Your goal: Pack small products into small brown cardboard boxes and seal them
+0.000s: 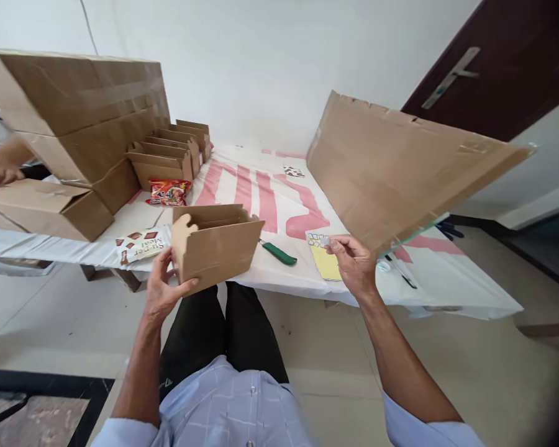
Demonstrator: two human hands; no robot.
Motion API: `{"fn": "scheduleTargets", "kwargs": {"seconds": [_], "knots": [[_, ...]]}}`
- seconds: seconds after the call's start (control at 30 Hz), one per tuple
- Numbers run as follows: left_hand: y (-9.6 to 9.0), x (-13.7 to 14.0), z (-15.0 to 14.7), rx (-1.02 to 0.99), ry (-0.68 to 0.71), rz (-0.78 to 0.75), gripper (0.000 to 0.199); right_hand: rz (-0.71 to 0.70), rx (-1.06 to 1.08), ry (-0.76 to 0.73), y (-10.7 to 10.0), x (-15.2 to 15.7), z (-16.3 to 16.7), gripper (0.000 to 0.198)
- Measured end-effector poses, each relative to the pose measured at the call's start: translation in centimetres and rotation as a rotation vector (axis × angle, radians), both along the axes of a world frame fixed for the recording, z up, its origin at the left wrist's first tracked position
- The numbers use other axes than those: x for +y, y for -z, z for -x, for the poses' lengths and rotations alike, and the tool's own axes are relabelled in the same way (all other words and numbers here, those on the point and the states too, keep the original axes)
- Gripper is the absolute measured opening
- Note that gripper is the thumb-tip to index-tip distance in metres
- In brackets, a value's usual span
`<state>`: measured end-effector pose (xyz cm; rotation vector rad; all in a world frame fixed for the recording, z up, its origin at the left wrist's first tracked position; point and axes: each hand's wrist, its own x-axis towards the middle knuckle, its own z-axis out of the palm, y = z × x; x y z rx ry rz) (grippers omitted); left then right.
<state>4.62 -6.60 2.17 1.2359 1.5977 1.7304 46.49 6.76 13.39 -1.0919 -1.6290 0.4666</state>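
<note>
My left hand grips the lower left corner of a small open cardboard box, thumb on its front side. The box is tilted at the table's front edge, its flaps standing up. My right hand pinches a small, clear greyish sticker between thumb and fingertips. Just beneath it lies a yellow sheet with rows of pale stickers along its top. Between the box and the sheet rests a green-handled tool, its far end partly hidden by the box. A white packet with brown squares lies left of the box.
Several open small boxes stand in a row beside stacked large cartons. A red snack packet lies before them. A large cardboard panel leans at the right, near a black pen-like tool. Another person's hand is at far left.
</note>
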Motion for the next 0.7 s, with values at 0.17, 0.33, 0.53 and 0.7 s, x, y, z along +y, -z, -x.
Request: {"fn": "scheduleTargets", "kwargs": {"seconds": [0.17,0.33,0.53,0.7], "knots": [[0.8,0.0,1.7,-0.162,-0.022,-0.004,0.111,0.149,0.063,0.218,8.1,0.9,-6.9,0.031],[0.4,0.3,1.8,-0.238,-0.091,0.052,0.096,0.142,-0.003,0.291,12.8,1.2,-9.4,0.032],[-0.8,1.3,1.3,-0.226,-0.133,0.104,0.089,0.062,-0.147,0.15,13.7,5.3,-7.8,0.023],[-0.8,1.4,1.5,-0.22,-0.24,0.189,0.088,-0.008,-0.269,0.049,14.6,8.6,-7.2,0.02]]}}
